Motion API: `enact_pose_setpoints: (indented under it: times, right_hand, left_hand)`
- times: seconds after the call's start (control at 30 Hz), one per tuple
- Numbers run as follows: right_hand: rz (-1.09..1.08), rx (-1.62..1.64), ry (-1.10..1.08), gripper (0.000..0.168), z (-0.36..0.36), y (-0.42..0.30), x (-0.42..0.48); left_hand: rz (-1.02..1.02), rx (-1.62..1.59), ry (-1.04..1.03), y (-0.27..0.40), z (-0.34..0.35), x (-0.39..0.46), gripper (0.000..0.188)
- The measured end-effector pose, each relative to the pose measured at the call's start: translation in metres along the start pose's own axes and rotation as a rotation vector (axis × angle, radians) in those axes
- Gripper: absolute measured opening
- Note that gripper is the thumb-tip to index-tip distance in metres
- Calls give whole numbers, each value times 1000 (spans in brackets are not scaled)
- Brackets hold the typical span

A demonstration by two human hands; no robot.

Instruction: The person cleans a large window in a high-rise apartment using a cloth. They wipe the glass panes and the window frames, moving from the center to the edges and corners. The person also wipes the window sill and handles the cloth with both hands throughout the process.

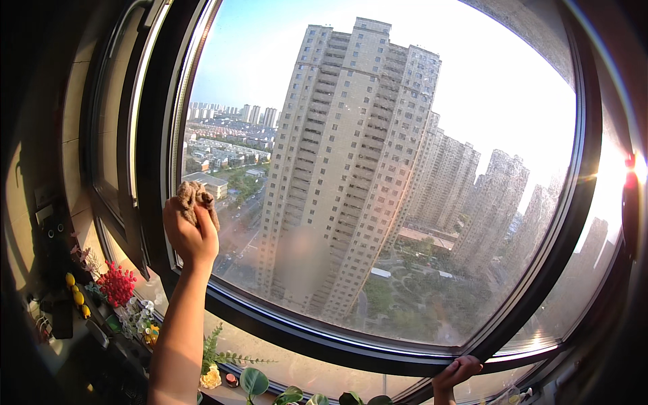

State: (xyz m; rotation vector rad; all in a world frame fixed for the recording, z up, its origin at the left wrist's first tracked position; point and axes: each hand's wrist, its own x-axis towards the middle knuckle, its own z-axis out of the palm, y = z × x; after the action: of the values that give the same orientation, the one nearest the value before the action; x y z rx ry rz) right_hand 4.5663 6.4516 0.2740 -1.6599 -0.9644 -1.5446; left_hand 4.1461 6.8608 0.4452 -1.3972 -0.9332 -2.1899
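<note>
My left hand [188, 238] is raised at the left side of a large window pane [324, 167], its fingers closed around a bunched brown cloth [190, 198]. The cloth is at the glass beside the left upright of the dark window frame [157, 152]; whether it presses on the pane cannot be told. Low on the right, my right hand [456, 372] grips the bottom rail of the frame near its corner. Hazy smears and specks mark the glass, mostly towards the right.
Below the window stand leafy green plants [254, 380], a yellow flower [210, 377], red berry stems [116, 283] and white flowers [137, 316]. An open window sash [114, 126] with a handle is at the left. Tall apartment buildings [354, 126] rise outside.
</note>
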Motion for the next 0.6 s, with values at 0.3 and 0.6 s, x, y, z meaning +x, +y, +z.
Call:
enact_pose_setpoints:
  times: [0.3,0.6]
  right_hand:
    - [81,28,-51,7,-5,2,-3]
    - [14,4,-157,6,-18,19,2]
  left_hand:
    - [351,-313,-137,218,18,-17,26]
    - [556,-509,-295,467,28,-107,23]
